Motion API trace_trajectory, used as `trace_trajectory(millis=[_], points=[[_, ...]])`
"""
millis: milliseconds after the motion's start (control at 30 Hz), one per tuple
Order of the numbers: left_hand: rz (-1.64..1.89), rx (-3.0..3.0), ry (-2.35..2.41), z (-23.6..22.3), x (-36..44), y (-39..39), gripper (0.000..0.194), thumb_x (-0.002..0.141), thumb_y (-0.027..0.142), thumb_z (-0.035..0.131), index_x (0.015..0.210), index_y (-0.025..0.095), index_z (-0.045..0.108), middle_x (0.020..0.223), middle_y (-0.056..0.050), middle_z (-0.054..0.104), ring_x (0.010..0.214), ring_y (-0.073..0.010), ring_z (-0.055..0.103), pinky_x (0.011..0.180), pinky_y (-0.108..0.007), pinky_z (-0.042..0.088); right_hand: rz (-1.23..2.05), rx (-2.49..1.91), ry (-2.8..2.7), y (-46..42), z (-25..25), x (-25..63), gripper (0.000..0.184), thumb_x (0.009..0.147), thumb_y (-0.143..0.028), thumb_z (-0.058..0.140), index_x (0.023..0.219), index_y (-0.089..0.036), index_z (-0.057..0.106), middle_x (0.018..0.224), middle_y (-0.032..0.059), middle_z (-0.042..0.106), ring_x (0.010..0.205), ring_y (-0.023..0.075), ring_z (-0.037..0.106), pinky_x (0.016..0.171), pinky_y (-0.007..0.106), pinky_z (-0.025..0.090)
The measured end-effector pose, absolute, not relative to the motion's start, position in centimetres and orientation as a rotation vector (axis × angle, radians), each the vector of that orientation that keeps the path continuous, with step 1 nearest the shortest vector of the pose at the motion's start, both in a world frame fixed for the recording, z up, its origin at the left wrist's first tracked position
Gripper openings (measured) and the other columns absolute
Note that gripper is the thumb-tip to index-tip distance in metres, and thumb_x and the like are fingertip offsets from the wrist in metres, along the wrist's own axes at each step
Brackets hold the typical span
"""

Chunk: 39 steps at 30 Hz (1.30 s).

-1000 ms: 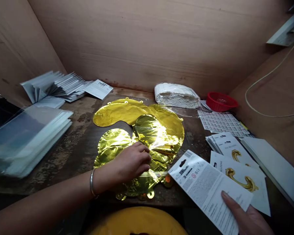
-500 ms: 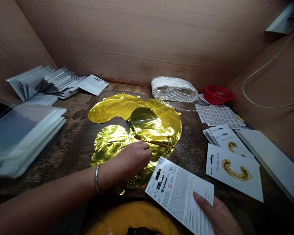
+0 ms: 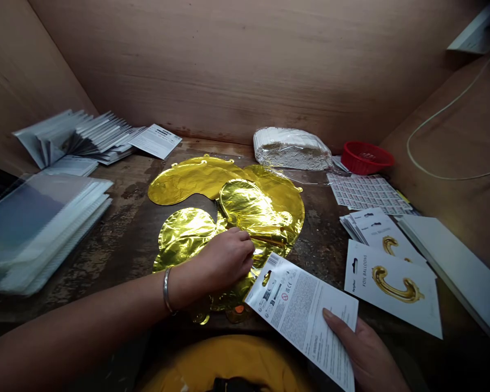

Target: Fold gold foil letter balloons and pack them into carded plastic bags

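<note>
Gleaming, creased gold foil (image 3: pixel 261 206)

Dim light falls softly on the wall (image 3: pixel 228 76), while the near edge of the table (image 3: pixel 126 228) sinks into shadow. White glare streaks the gold foil (image 3: pixel 245 204). The 2 right corners go nearly black; the held card's (image 3: pixel 306 318) finest print is blurred.

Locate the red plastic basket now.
In the head view, the red plastic basket sits at the back right of the table, just right of the plastic-wrapped white bundle and behind the grid-printed sheet.
</note>
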<state>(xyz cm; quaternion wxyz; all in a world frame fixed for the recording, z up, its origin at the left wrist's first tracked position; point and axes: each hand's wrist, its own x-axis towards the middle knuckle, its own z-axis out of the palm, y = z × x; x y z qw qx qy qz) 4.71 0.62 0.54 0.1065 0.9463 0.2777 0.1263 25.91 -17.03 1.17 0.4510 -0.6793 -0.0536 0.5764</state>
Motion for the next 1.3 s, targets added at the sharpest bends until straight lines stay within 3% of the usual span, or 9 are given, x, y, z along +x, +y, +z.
trace_trajectory(millis=[100,167,300,433,633,733,867,1033,1300], points=[[0.335,2.865,0.802,0.6,5.0,0.6,0.018,0.091,0.020,0.051,0.076,0.017,0.061,0.079,-0.005,0.060,0.072,-0.0171,0.052,0.067,-0.031,0.043,1.435,-1.692,-0.145,-16.9,1.7,25.4,0.054,0.065,-0.045,0.082,0.107,-0.014,0.068,0.092,0.0121,0.076,0.087,0.0340,0.071,0.074,0.039,0.059],[0.363,2.817,0.803,0.7,5.0,0.7,0.015,0.089,0.028,0.057,0.079,0.018,0.062,0.082,-0.005,0.060,0.075,-0.0178,0.053,0.068,-0.031,0.044,1.474,-1.698,-0.155,-16.9,2.0,25.2,0.054,0.065,-0.044,0.082,0.108,-0.014,0.069,0.092,0.0126,0.076,0.087,0.0344,0.071,0.073,0.039,0.059],[0.382,2.689,0.829,1.0,4.5,0.9,0.026,0.079,0.039,0.069,0.095,0.019,0.065,0.097,-0.006,0.061,0.091,-0.0220,0.055,0.077,-0.033,0.046,1.554,-1.684,-0.144,-17.2,2.3,25.7,0.052,0.063,-0.041,0.082,0.106,-0.013,0.071,0.090,0.0138,0.075,0.088,0.0361,0.071,0.071,0.041,0.059],[0.341,2.691,0.795,1.3,4.2,0.8,0.037,0.080,0.044,0.069,0.108,0.020,0.065,0.109,-0.008,0.061,0.103,-0.0258,0.053,0.086,-0.037,0.045,1.559,-1.706,-0.149,-17.0,2.2,26.5,0.053,0.065,-0.040,0.082,0.107,-0.011,0.070,0.094,0.0151,0.075,0.088,0.0347,0.071,0.069,0.038,0.059],[0.374,2.704,0.758,1.3,4.3,0.8,0.036,0.086,0.051,0.061,0.102,0.019,0.067,0.100,-0.009,0.062,0.094,-0.0240,0.055,0.082,-0.036,0.045,1.475,-1.653,-0.188,-15.9,2.4,25.8,0.062,0.070,-0.039,0.079,0.123,-0.012,0.062,0.094,0.0123,0.075,0.085,0.0337,0.071,0.068,0.038,0.059],[0.390,2.728,0.769,1.0,4.4,0.8,0.029,0.089,0.046,0.058,0.094,0.018,0.066,0.093,-0.008,0.062,0.090,-0.0224,0.055,0.079,-0.034,0.045,1.442,-1.632,-0.151,-15.8,2.0,25.3,0.067,0.069,-0.039,0.080,0.126,-0.012,0.058,0.093,0.0114,0.076,0.086,0.0329,0.071,0.067,0.036,0.059],[0.334,2.858,0.776,0.8,4.8,0.4,0.018,0.093,0.027,0.051,0.082,0.017,0.060,0.083,-0.006,0.061,0.081,-0.0205,0.055,0.075,-0.034,0.046,1.364,-1.586,-0.072,-16.0,1.1,24.8,0.073,0.065,-0.036,0.083,0.129,-0.014,0.056,0.086,0.0085,0.076,0.085,0.0324,0.072,0.069,0.036,0.060],[0.108,2.970,0.742,1.6,4.9,-0.5,0.008,0.089,0.016,0.053,0.083,0.015,0.058,0.084,-0.006,0.060,0.068,-0.0189,0.054,0.058,-0.032,0.044,1.302,-1.579,-0.051,-15.9,0.6,24.7,0.071,0.064,-0.035,0.084,0.126,-0.015,0.058,0.088,0.0087,0.076,0.084,0.0318,0.072,0.064,0.034,0.061],[0.105,2.877,0.920,2.3,4.1,-1.1,0.020,0.093,0.023,0.048,0.078,0.017,0.059,0.077,-0.004,0.062,0.067,-0.0181,0.057,0.058,-0.029,0.042,1.281,-1.610,-0.175,-15.0,0.2,24.8,0.047,0.062,-0.040,0.084,0.101,-0.017,0.070,0.084,0.0082,0.076,0.072,0.0297,0.073,0.055,0.032,0.059]])
